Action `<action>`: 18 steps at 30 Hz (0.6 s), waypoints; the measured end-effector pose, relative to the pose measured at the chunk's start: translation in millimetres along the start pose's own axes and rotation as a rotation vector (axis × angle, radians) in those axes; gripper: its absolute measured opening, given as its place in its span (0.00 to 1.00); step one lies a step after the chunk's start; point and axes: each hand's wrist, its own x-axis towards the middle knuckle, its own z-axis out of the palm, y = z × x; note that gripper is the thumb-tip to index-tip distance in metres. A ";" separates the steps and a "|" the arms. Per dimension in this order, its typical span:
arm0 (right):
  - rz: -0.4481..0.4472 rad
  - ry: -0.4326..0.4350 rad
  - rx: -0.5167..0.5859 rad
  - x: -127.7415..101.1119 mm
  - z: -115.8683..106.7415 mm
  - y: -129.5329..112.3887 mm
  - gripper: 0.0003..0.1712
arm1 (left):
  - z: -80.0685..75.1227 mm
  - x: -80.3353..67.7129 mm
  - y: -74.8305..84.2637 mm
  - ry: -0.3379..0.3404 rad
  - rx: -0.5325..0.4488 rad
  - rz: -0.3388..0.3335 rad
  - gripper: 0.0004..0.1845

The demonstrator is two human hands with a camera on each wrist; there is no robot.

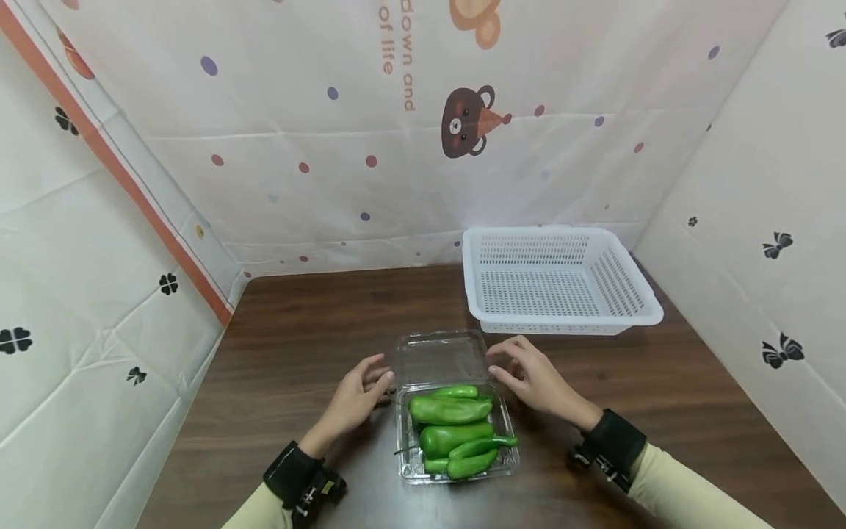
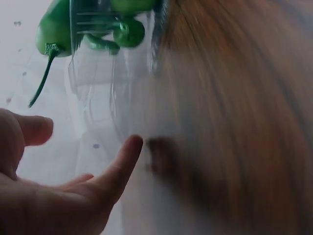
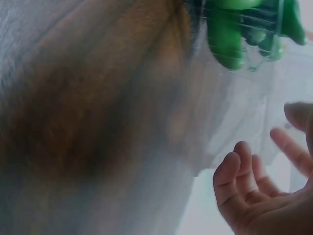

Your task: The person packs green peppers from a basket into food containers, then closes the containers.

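A clear plastic clamshell box [image 1: 512, 463] stands near the front of the table, its lid [image 1: 441, 358] folded back away from me. Several green peppers [image 1: 451, 410] lie in it, larger ones behind and slimmer ones in front. My left hand [image 1: 357, 397] is at the box's left side by the hinge, its fingers loosely bent around nothing. On the other side my right hand [image 1: 534, 376] hovers beside the lid's right edge, thumb and fingers apart. In the left wrist view a pepper [image 2: 55, 28] sticks its stem out past the box wall. Both palms hold nothing.
A white perforated plastic basket [image 1: 562, 321] sits at the back right of the dark wooden table [image 1: 317, 323]. Printed pale sheets [image 1: 317, 198] hang behind the table and at both sides.
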 end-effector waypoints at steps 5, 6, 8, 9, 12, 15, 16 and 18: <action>0.185 -0.042 0.057 -4.3 10.9 5.1 0.16 | 7.2 4.8 -8.0 -0.054 -0.150 -0.087 0.35; 0.203 -0.055 0.059 -6.2 13.3 5.2 0.16 | 8.3 4.0 -9.4 -0.065 -0.159 -0.093 0.35; 0.216 -0.073 0.050 -9.4 17.0 5.2 0.16 | 9.9 2.8 -11.7 -0.087 -0.174 -0.100 0.35; 0.218 -0.078 0.041 -10.5 18.3 5.3 0.15 | 10.4 2.5 -12.8 -0.095 -0.180 -0.099 0.35; 0.218 -0.085 0.032 -12.2 19.3 5.1 0.14 | 10.7 2.3 -13.0 -0.100 -0.186 -0.102 0.34; 0.221 -0.081 0.044 -10.8 18.6 5.1 0.14 | 9.8 3.0 -11.7 -0.092 -0.200 -0.090 0.33; 0.218 -0.081 0.048 -10.0 18.3 5.2 0.13 | 9.1 3.2 -10.7 -0.088 -0.203 -0.086 0.33; 0.215 -0.080 0.057 -8.2 18.2 5.4 0.13 | 7.6 3.8 -9.3 -0.081 -0.207 -0.079 0.33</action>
